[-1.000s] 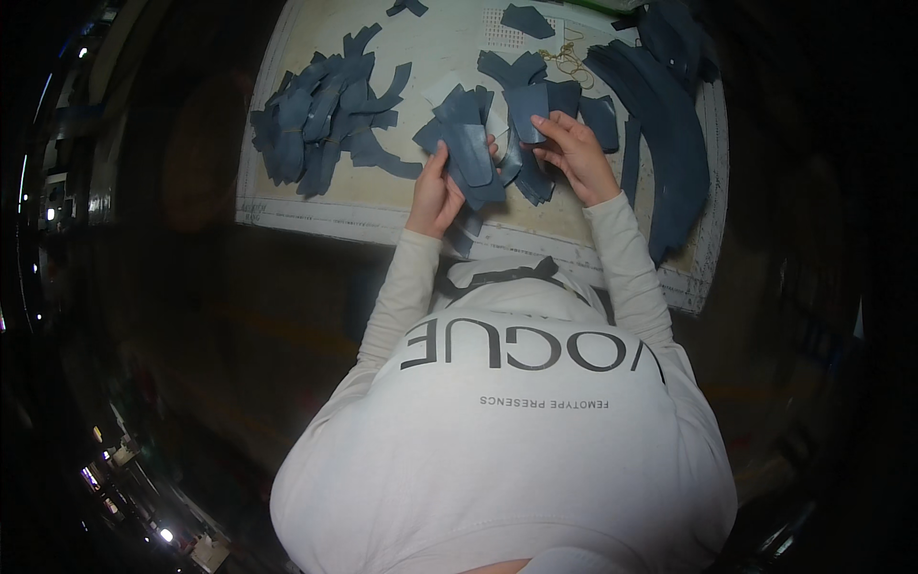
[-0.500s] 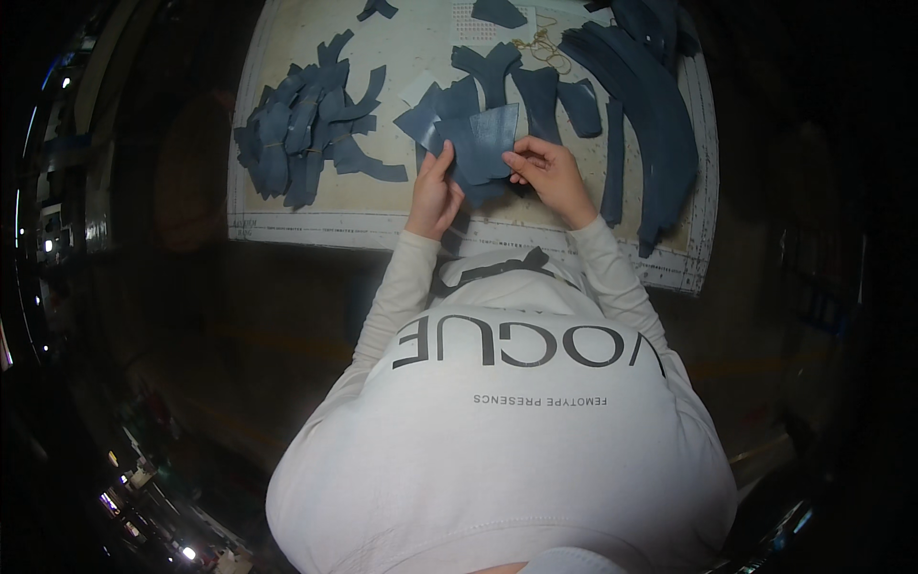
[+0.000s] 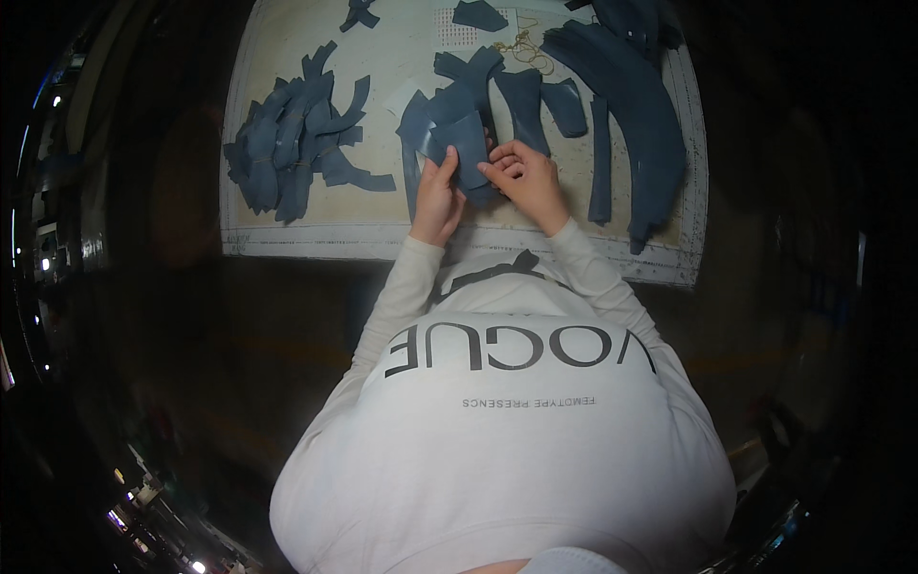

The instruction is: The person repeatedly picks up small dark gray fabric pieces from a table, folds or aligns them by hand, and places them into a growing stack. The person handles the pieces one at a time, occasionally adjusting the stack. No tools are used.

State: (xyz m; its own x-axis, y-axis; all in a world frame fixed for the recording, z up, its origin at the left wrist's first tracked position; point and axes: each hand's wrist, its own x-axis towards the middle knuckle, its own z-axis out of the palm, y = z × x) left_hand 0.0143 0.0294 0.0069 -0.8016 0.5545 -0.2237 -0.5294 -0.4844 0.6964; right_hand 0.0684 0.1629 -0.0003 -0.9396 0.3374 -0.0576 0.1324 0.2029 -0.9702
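Observation:
A small stack of dark blue, leather-like cut pieces (image 3: 463, 142) is held up over the near edge of the table. My left hand (image 3: 439, 203) grips the stack from its left side, thumb on top and the other fingers hidden beneath. At the right edge of the same pieces is my right hand (image 3: 529, 185), its fingers curled and its thumb and fingertips pinching that edge. Behind and under them lie more blue pieces, among them a forked one (image 3: 475, 75) and a curved one (image 3: 522, 99).
A pale table (image 3: 382, 215) with a white border carries everything. On its left is a heap of blue pieces (image 3: 292, 143), apparently banded. Long curved strips (image 3: 650, 134) lie on the right, beside a narrow strip (image 3: 600, 163). Tan rubber bands (image 3: 526, 55) sit near a printed sheet (image 3: 461, 33).
My right hand has shifted left along the held pieces, with its fingers more curled. The held pieces lie closer together, and the upper one no longer sticks out to the right.

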